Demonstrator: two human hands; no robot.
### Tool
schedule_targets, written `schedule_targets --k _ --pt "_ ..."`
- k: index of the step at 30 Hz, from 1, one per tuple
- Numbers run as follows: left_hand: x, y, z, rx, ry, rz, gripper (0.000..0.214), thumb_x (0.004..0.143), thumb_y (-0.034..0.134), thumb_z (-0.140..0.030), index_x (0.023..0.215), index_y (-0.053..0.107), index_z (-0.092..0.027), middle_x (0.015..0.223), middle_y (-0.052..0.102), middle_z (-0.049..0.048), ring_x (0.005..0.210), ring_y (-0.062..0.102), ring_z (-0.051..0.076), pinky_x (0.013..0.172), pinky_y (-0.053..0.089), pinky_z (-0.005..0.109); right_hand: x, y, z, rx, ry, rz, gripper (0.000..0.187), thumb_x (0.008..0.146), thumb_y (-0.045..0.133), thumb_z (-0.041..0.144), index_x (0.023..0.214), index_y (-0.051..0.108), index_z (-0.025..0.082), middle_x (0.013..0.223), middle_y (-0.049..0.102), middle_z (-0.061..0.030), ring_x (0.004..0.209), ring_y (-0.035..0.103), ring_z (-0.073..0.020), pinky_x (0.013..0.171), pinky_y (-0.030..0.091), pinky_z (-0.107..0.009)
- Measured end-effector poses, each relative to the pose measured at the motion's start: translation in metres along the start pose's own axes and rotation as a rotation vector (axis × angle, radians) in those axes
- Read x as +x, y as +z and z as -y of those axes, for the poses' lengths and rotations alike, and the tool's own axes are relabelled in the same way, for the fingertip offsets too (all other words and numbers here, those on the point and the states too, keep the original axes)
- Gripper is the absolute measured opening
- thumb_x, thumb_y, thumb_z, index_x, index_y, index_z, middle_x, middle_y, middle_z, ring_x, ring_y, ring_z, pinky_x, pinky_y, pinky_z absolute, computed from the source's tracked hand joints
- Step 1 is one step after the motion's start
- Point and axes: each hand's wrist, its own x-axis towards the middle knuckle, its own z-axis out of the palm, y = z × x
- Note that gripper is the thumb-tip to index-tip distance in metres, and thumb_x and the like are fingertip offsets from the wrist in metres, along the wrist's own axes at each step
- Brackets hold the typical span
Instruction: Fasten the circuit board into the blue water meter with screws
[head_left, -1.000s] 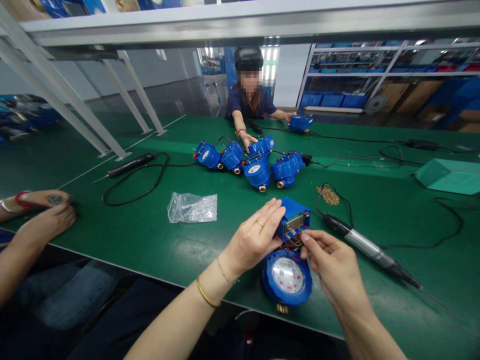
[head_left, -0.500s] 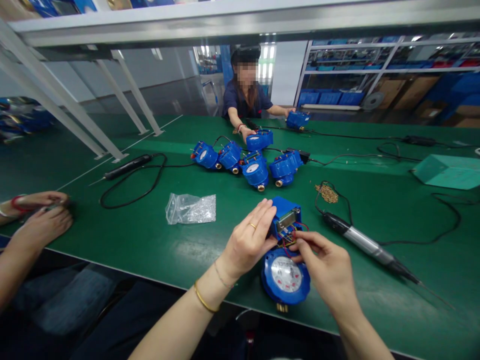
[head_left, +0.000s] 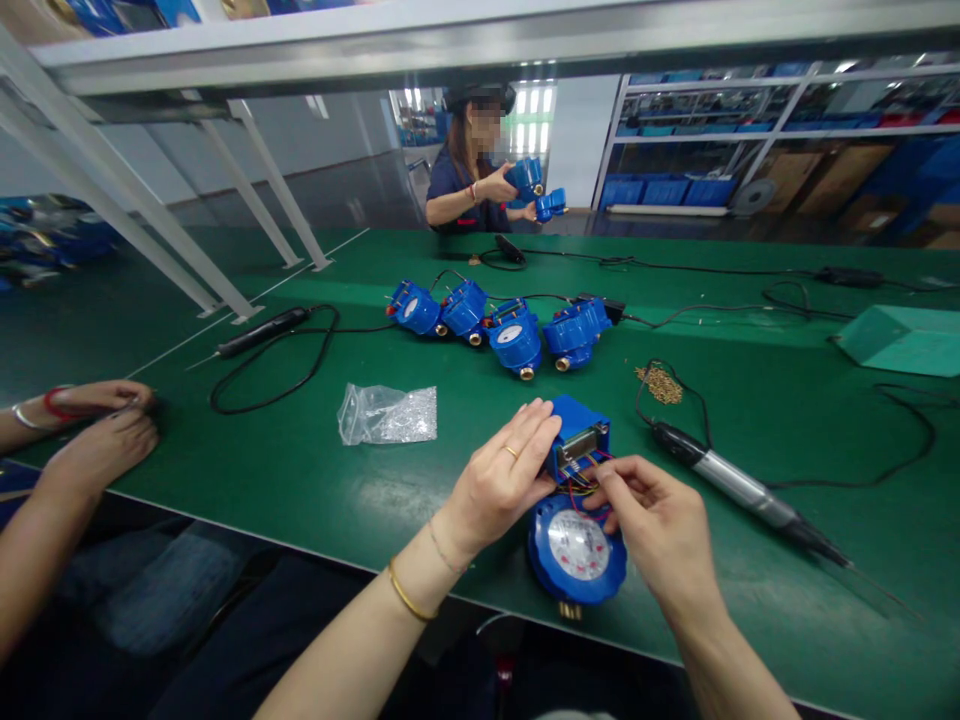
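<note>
Blue meter (head_left: 576,548), round-faced, wires (head_left: 577,490) seemingly multicoloured

Co-worker (head_left: 454,178) opposite turned sideways; blue meter (head_left: 527,176) lifted off green table (head_left: 285,450), now held up.

One view looks from the person's head, forward and tilted down across the green surface (head_left: 285,455), whose near edge slants through the lower frame. The hands (head_left: 501,485) are close, below centre; a shelf (head_left: 450,45) spans the top, with racks (head_left: 697,139) distant at upper right.
</note>
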Motion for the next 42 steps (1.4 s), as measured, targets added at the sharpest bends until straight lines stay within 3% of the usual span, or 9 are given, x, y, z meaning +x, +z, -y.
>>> schedule_targets --k 6,10,15,21,23,25,27,36,42 --pt "-0.001 0.002 0.002 -0.031 -0.003 -0.005 0.047 0.097 0.067 -0.016 0.139 0.054 0.000 0.135 0.071 0.0289 0.141 0.061 0.031 0.117 0.057 0.043 -0.003 -0.001 0.001 -0.102 -0.025 0.025 0.045 0.087 0.066 0.064 0.084 0.062 0.019 0.083 0.074 -0.0087 0.063 0.071 -0.0182 0.048 0.050 -0.020" --pt "-0.004 0.001 0.002 -0.041 -0.043 -0.030 0.046 0.097 0.069 -0.017 0.138 0.056 0.000 0.134 0.072 0.0284 0.140 0.062 0.030 0.117 0.057 0.042 -0.003 -0.001 0.000 -0.131 -0.013 0.031 0.047 0.088 0.067 0.067 0.087 0.064 0.020 0.076 0.073 -0.0064 0.061 0.069 -0.0174 0.049 0.049 -0.020" --pt "-0.007 0.000 0.001 -0.051 -0.112 -0.048 0.050 0.098 0.068 -0.021 0.143 0.054 -0.005 0.137 0.072 0.0250 0.139 0.063 0.027 0.116 0.058 0.042 -0.001 -0.002 0.001 -0.036 -0.004 0.039 0.049 0.080 0.078 0.065 0.087 0.073 0.016 0.073 0.074 -0.0095 0.054 0.065 -0.0155 0.044 0.044 -0.019" --pt "-0.007 0.001 -0.001 -0.058 -0.152 -0.083 0.055 0.094 0.070 -0.016 0.146 0.054 -0.009 0.139 0.071 0.0223 0.137 0.065 0.026 0.114 0.060 0.041 0.004 -0.001 0.012 0.122 0.121 0.058 0.051 0.062 0.091 0.061 0.080 0.078 0.015 0.074 0.075 -0.0116 0.062 0.071 -0.0192 0.058 0.058 -0.022" --pt "-0.007 0.001 -0.002 -0.067 -0.170 -0.097 0.058 0.093 0.071 -0.015 0.148 0.053 -0.012 0.141 0.071 0.0204 0.137 0.065 0.026 0.114 0.061 0.041 0.005 0.001 0.018 0.159 0.194 0.041 0.054 0.051 0.094 0.059 0.077 0.079 0.014 0.069 0.073 -0.0127 0.050 0.061 -0.0137 0.048 0.049 -0.020" --pt "-0.007 0.001 -0.002 -0.075 -0.178 -0.103 0.058 0.092 0.072 -0.015 0.147 0.054 -0.012 0.141 0.071 0.0199 0.137 0.066 0.026 0.115 0.060 0.041 0.006 0.004 0.024 0.194 0.260 0.013 0.057 0.043 0.096 0.057 0.075 0.080 0.012 0.063 0.071 -0.0129 0.039 0.044 -0.0060 0.039 0.032 -0.018" --pt "-0.006 0.001 -0.003 -0.085 -0.178 -0.105 0.056 0.091 0.074 -0.015 0.144 0.056 -0.010 0.140 0.071 0.0212 0.136 0.066 0.026 0.115 0.059 0.039 0.007 0.006 0.027 0.227 0.305 -0.009 0.059 0.037 0.097 0.054 0.075 0.080 0.012 0.058 0.067 -0.0119 0.037 0.032 -0.0023 0.037 0.019 -0.017" --pt "-0.006 0.000 -0.002 -0.105 -0.194 -0.103 0.054 0.091 0.073 -0.014 0.142 0.057 -0.009 0.140 0.071 0.0223 0.136 0.066 0.026 0.116 0.058 0.039 0.008 0.002 0.021 0.254 0.327 0.059 0.064 0.036 0.101 0.058 0.075 0.082 0.011 0.058 0.066 -0.0127 0.040 0.034 -0.0039 0.041 0.020 -0.018" --pt "-0.006 -0.001 -0.001 -0.106 -0.172 -0.098 0.055 0.091 0.073 -0.014 0.143 0.056 -0.010 0.139 0.072 0.0216 0.136 0.066 0.026 0.116 0.059 0.040 0.010 0.000 0.017 0.344 0.301 0.136 0.055 0.043 0.103 0.054 0.074 0.082 0.014 0.059 0.062 -0.0058 0.039 0.031 -0.0019 0.041 0.016 -0.017"
